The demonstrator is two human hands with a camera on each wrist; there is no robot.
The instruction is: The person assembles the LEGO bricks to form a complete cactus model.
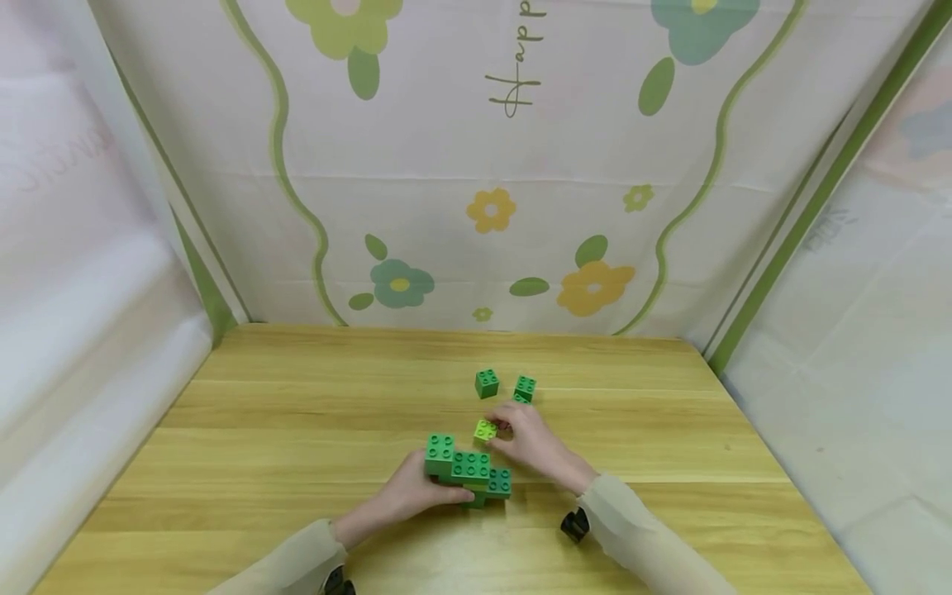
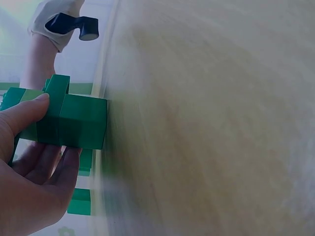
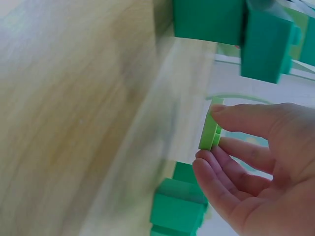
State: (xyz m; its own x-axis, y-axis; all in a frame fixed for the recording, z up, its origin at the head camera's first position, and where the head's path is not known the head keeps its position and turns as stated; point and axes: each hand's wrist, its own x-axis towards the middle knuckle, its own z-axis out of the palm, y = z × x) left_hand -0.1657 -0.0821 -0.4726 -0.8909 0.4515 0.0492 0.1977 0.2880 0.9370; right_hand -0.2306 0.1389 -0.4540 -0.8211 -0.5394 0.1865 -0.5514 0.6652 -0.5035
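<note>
My left hand (image 1: 418,487) grips a built-up stack of green building blocks (image 1: 470,465), studs up, with one lime layer partly visible. Its thumb lies along the near side of the stack (image 2: 81,120) in the left wrist view, the fingers beneath. Just beyond the stack, my right hand (image 1: 531,438) pinches a small lime building block (image 1: 485,430) between thumb and fingers. In the right wrist view this lime block (image 3: 210,125) looks thin and is apart from the stack (image 3: 209,19). Some of the right hand's fingers are hidden in the head view.
A loose green block (image 1: 487,383) stands on the wooden table (image 1: 335,397) beyond the hands. Right of it is another green block (image 1: 525,386), with one more partly hidden behind the right hand. A flower-printed cloth (image 1: 446,149) hangs behind the table's far edge.
</note>
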